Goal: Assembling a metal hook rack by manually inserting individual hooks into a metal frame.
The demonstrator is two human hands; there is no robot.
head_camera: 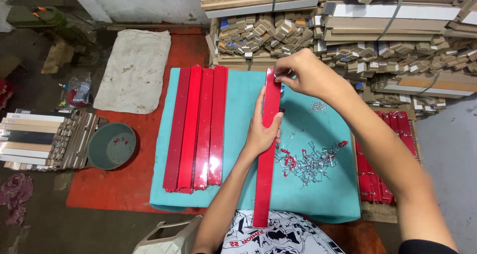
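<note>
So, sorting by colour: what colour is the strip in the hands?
Glossy red strip, best in the head view.

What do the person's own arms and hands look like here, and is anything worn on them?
Both arms are bare to the hands. The left hand and right hand have no gloves, rings or watch visible. A dark sleeve edge shows on the right upper arm.

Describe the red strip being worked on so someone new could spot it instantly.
Start at the teal cloth spread over the red floor mat. Four glossy red strips lie side by side on its left part. The one meant is the red strip lying alone nearer the middle, beside the pile of metal hooks, held by the left hand and pinched at its far end by the right hand.
</note>
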